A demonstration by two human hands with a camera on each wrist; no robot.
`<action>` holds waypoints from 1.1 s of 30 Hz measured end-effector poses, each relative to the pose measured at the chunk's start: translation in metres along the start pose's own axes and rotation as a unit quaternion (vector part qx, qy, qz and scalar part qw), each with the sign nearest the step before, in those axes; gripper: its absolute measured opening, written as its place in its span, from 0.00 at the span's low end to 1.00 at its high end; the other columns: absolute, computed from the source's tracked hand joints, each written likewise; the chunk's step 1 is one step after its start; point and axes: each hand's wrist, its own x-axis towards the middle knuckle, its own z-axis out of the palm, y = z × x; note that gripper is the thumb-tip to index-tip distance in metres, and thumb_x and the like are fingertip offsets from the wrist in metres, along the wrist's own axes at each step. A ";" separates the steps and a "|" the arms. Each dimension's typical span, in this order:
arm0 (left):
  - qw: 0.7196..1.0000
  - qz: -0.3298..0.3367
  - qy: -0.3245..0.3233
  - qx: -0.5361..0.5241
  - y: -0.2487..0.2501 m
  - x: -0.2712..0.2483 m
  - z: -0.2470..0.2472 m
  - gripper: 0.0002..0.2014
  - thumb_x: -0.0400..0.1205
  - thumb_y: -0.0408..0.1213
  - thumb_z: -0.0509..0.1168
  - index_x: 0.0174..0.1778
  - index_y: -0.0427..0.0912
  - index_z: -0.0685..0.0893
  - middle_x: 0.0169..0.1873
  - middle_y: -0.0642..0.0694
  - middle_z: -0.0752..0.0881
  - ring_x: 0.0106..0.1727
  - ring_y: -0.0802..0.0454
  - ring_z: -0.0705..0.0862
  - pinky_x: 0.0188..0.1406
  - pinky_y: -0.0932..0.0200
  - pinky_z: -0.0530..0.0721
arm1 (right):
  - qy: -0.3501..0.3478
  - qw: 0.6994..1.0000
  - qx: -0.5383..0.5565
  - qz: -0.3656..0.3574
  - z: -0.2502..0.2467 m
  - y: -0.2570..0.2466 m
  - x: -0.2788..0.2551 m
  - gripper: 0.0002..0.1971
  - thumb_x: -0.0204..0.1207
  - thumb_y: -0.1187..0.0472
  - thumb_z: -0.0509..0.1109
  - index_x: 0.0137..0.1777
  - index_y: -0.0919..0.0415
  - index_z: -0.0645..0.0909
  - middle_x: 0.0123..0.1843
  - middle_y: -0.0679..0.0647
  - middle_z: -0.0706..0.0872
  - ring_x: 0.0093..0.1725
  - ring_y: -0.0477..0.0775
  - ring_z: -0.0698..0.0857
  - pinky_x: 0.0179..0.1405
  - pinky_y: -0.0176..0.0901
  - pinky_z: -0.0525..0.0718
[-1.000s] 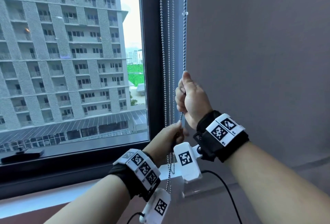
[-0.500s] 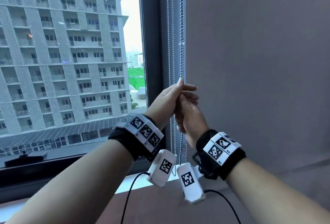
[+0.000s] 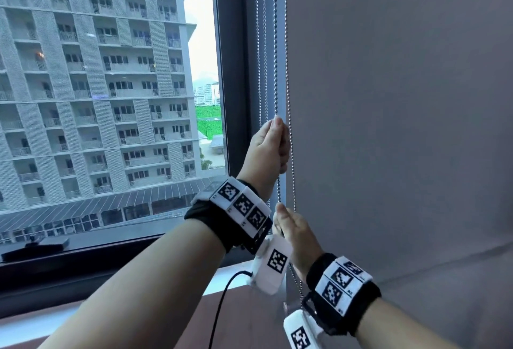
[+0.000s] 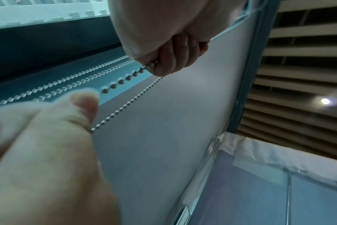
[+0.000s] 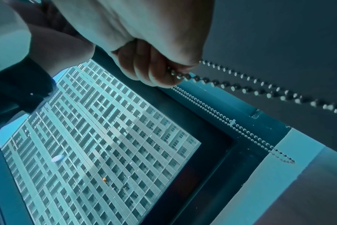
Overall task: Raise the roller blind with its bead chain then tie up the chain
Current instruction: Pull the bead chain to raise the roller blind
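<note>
The grey roller blind point(image 3: 388, 126) hangs down over the right part of the window. Its bead chain point(image 3: 275, 70) runs down along the blind's left edge. My left hand point(image 3: 273, 145) grips the front strand at about mid height, fingers curled round it. Below it my right hand point(image 3: 288, 227) holds the same strand, thumb up. In the left wrist view the left hand point(image 4: 167, 57) clasps the chain point(image 4: 125, 79), which leads to the right thumb point(image 4: 83, 106). The right wrist view has the right hand point(image 5: 156, 71) closed on the beads point(image 5: 183, 76).
A second pair of thin chains point(image 3: 261, 43) hangs by the dark window frame point(image 3: 233, 70). The bare glass point(image 3: 111, 98) looks onto a tall building. The white sill point(image 3: 230, 279) lies below my wrists. A cable point(image 3: 219, 309) trails from the left wrist camera.
The right hand, high on the chain a second ago, has come down with it. The left hand rose from below, passed it and now grips higher up.
</note>
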 end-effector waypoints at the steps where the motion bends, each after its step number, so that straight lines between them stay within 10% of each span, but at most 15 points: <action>1: 1.000 0.003 -0.001 -0.008 0.000 0.000 -0.001 0.19 0.87 0.45 0.50 0.29 0.47 0.65 0.18 0.56 0.64 0.17 0.60 0.58 0.14 0.69 0.57 | -0.010 1.000 -0.001 -0.004 0.000 0.000 0.000 0.23 0.84 0.47 0.52 0.26 0.54 0.63 0.21 0.45 0.64 0.24 0.50 0.61 0.24 0.41 0.62; 7: 0.999 0.015 -0.018 0.036 -0.004 -0.003 -0.009 0.19 0.87 0.43 0.51 0.28 0.46 0.65 0.16 0.56 0.64 0.17 0.59 0.59 0.15 0.67 0.57 | -0.001 1.000 -0.012 0.009 -0.010 -0.015 0.014 0.31 0.77 0.36 0.42 0.45 0.57 0.80 0.36 0.52 0.82 0.37 0.48 0.80 0.40 0.40 0.75; 18: 0.996 0.018 -0.032 0.086 -0.025 -0.026 -0.015 0.16 0.88 0.37 0.50 0.32 0.44 0.70 0.13 0.57 0.68 0.15 0.63 0.62 0.13 0.69 0.61 | 0.028 0.992 0.008 -0.124 -0.001 -0.101 0.048 0.25 0.80 0.39 0.50 0.57 0.57 0.79 0.50 0.60 0.85 0.50 0.56 0.84 0.59 0.56 0.82; 22: 0.989 0.003 -0.040 0.139 -0.038 -0.040 -0.021 0.16 0.87 0.37 0.52 0.31 0.43 0.68 0.16 0.58 0.69 0.18 0.64 0.64 0.18 0.70 0.64 | -0.006 0.987 0.004 -0.162 0.005 -0.132 0.049 0.21 0.85 0.47 0.50 0.61 0.62 0.76 0.42 0.56 0.85 0.40 0.54 0.83 0.43 0.45 0.82; 26: 0.981 -0.083 -0.064 0.164 -0.063 -0.066 -0.031 0.16 0.85 0.41 0.56 0.31 0.46 0.68 0.24 0.51 0.69 0.26 0.57 0.68 0.28 0.60 0.67 | -0.032 0.988 0.032 -0.147 0.009 -0.134 0.047 0.18 0.85 0.48 0.51 0.43 0.59 0.75 0.26 0.50 0.73 0.22 0.47 0.68 0.20 0.37 0.68; 33: 0.967 -0.148 -0.108 0.179 -0.108 -0.089 -0.050 0.30 0.73 0.63 0.62 0.40 0.32 0.74 0.36 0.42 0.75 0.39 0.47 0.72 0.42 0.45 0.72 | 0.012 0.992 0.033 -0.124 0.016 -0.093 0.040 0.24 0.86 0.48 0.49 0.27 0.53 0.60 0.18 0.45 0.62 0.15 0.44 0.58 0.13 0.32 0.57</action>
